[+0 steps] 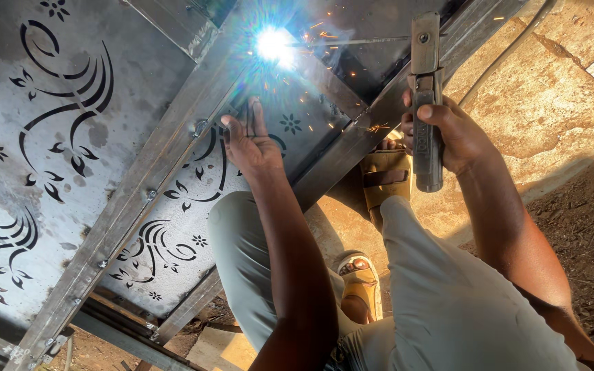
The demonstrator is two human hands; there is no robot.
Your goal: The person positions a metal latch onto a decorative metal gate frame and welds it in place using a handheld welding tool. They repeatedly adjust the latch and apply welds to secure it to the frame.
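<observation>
While sparks fly at the weld arc (274,44), right hand (446,137) grips the electrode holder (426,103), its rod reaching the arc. Left hand (249,141) lies flat, fingers together, on the metal gate panel (70,137) beside the frame bar (173,137).
</observation>
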